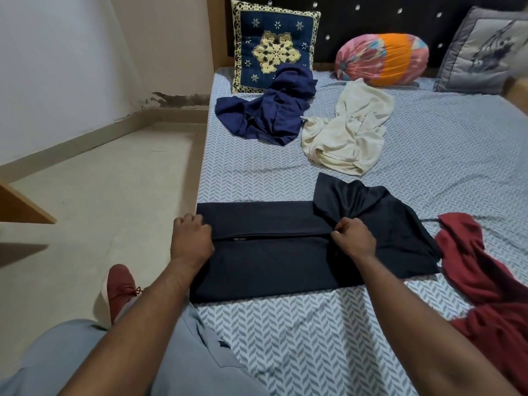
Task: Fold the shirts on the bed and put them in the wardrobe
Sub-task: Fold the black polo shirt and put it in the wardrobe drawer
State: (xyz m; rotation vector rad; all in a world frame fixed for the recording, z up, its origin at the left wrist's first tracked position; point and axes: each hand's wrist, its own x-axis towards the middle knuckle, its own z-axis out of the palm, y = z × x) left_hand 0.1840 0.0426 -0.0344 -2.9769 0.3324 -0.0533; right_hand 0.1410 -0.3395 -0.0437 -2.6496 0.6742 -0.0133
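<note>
A dark navy shirt (268, 261) lies partly folded across the near left of the bed (428, 144), one sleeve sticking out to the upper right. My left hand (193, 235) grips the shirt's left edge at the fold line. My right hand (353, 235) pinches the fabric at the fold near the sleeve. Farther back lie a crumpled blue shirt (271, 112) and a crumpled cream shirt (348, 132). A maroon shirt (485, 281) lies bunched at the right. The wardrobe is out of view.
A blue and gold cushion (274, 44), a pink and orange bolster (383, 60) and a grey cushion (483, 50) lean on the headboard. Bare floor (100, 201) runs along the bed's left side, with a wooden edge (20, 207) at far left. My red shoe (121, 290) stands there.
</note>
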